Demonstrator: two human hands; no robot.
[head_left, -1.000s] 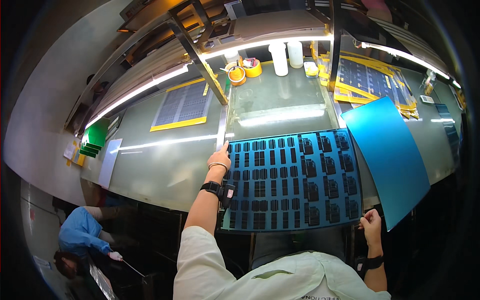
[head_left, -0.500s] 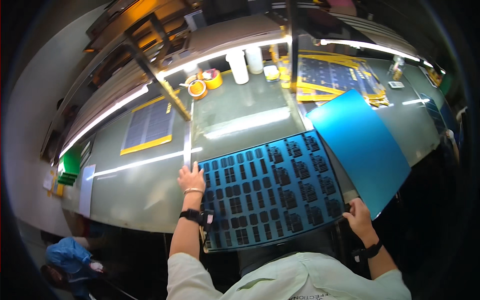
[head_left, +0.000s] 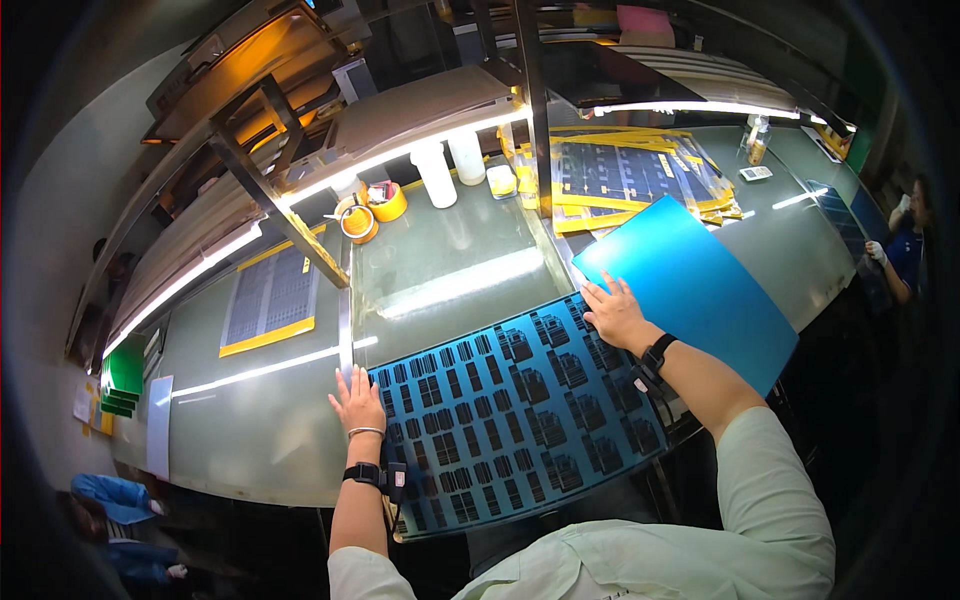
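Note:
A blue panel with rows of dark printed patterns lies at the near edge of the bench, its lower side overhanging. On its upper left corner rests my left hand, fingers stretched out. My right hand lies with fingers spread at the panel's upper right corner, beside a plain bright blue sheet. That sheet lies tilted to the right of the panel, close against it. Part of the panel's right side is hidden under my right forearm.
Yellow-edged films are stacked at the back right; another film lies left. Orange tape rolls and white bottles stand behind, near metal posts and a lit shelf. A co-worker is at right, others lower left.
My right hand has moved from the panel's lower right corner up to its upper right corner, opening out flat. My left hand stays at the upper left corner. The view has shifted slightly.

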